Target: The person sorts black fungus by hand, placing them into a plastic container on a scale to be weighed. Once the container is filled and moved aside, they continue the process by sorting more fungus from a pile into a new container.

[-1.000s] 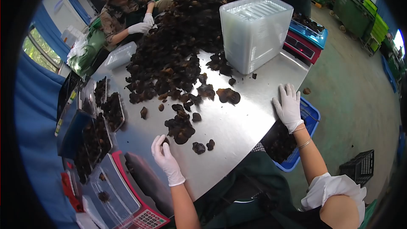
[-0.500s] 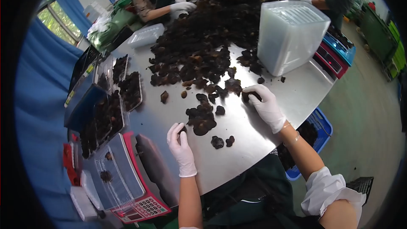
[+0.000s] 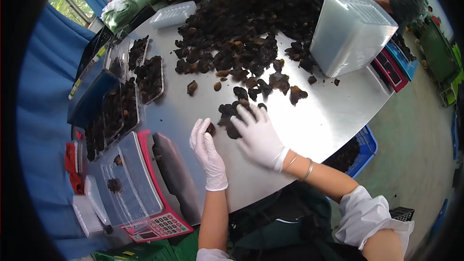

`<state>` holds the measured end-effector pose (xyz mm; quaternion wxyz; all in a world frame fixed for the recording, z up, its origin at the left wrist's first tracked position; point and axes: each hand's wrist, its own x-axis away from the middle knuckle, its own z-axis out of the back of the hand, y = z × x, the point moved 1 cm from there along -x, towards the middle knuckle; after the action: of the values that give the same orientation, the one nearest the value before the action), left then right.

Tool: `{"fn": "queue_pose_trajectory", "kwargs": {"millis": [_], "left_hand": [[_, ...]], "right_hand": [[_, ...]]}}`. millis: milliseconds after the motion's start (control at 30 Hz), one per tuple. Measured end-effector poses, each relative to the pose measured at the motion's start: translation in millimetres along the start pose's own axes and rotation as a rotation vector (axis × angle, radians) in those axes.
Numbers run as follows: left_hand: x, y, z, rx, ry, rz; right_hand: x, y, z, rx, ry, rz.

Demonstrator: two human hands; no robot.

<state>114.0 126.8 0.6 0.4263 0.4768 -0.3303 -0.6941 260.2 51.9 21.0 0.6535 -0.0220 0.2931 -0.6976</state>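
My left hand [image 3: 209, 157], in a white glove, is curled with a dark wood ear mushroom [image 3: 210, 129] between thumb and fingers, just above the metal table. Beside it, my gloved right hand [image 3: 262, 137] has its fingers spread over a small heap of wood ear mushrooms [image 3: 228, 116], fingertips touching the pieces. The palm covers part of the heap and the table under it. A few loose pieces lie beyond the fingers, among them a brown mushroom piece [image 3: 297, 95]. Farther back rises a large pile of wood ear mushrooms [image 3: 270, 9].
At left stands a pink-edged scale [image 3: 166, 224] bearing a clear plastic tray [image 3: 137, 179], near filled trays [image 3: 150, 79]. A stack of clear containers [image 3: 350, 34] stands back right beside another scale [image 3: 390, 70]. A blue basket [image 3: 369, 147] sits below the table edge. Two co-workers' gloved hands are beyond.
My right hand has let go of a mushroom piece, moved left and spread over the small heap. Two small loose pieces nearby are now out of sight. The view has shifted slightly.
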Motion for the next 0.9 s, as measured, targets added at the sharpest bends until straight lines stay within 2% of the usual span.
{"fn": "queue_pose_trajectory", "kwargs": {"millis": [33,67,133,200,267,333,367,433,500,567,633,667,700,800,867,900], "left_hand": [[-1,-1,1,0.083,0.029,0.001],[-3,-4,3,0.127,0.037,0.022],[-6,-3,11,0.154,0.060,0.077],[-9,-2,18,0.220,0.109,0.194],[-10,-8,20,0.244,0.125,0.221],[-10,-11,20,0.308,0.159,0.256],[-10,-11,19,0.309,0.166,0.264],[-12,-8,18,0.255,0.127,0.242],[-12,-7,17,0.254,0.111,0.229],[-10,-5,16,0.250,0.087,0.211],[-10,-2,15,0.167,0.075,0.179],[-10,-2,15,0.166,0.074,0.171],[-9,-3,14,0.164,0.071,0.170],[-8,-10,13,0.157,0.073,0.150],[-7,-14,14,0.146,0.074,0.130],[-7,-15,14,0.145,0.072,0.127]], "right_hand": [[3,-15,-7,0.124,-0.035,0.034],[6,-27,-9,0.123,-0.039,0.038],[16,-52,-12,0.016,-0.264,0.292],[27,-57,-16,-0.149,-0.211,0.279],[31,-48,0,-0.203,-0.183,0.299],[38,-31,16,-0.443,-0.148,0.246],[45,-22,22,-0.443,-0.158,0.248],[58,-6,32,-0.590,0.025,0.003],[67,6,22,-0.671,0.212,-0.349],[54,16,29,-0.605,0.179,-0.313],[38,9,27,-0.055,0.168,-0.220],[38,8,17,0.078,0.019,-0.191],[41,-5,10,0.105,-0.070,-0.180],[48,-39,1,-0.037,-0.136,-0.080],[49,-49,-3,-0.268,-0.197,0.218],[44,-45,-2,-0.271,-0.196,0.219]]}}
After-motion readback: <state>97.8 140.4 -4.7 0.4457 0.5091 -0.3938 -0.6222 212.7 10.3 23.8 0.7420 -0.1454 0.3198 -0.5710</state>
